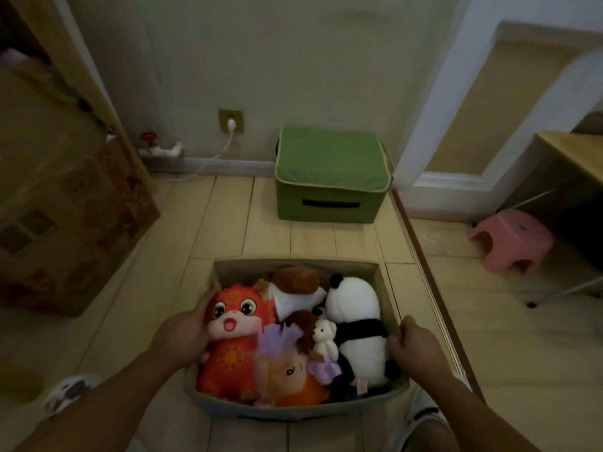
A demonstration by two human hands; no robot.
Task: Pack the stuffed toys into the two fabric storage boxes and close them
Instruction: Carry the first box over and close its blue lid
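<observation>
Lower centre of the frame: open beige fabric box [295,411] on the wooden floor [228,223], filled with stuffed toys. Inside, at left, a red dragon toy [233,334]; at right, a panda [354,321] lying lengthwise; between them a doll with an orange body [293,383], a small white bear [324,337] and a brown-and-white plush [297,288] toward the far wall.

Left hand [182,337] at the box's left rim, fingers curled over the edge beside the dragon. Right hand [414,345] at the right rim, fingers wrapped over the fabric edge beside the panda.

Upper centre: green fabric box [331,177], lid closed, against the wall. Right edge: pink stool [510,241]. Left: cardboard carton [65,207]. Wall socket [231,120] with a white cable plugged in.
</observation>
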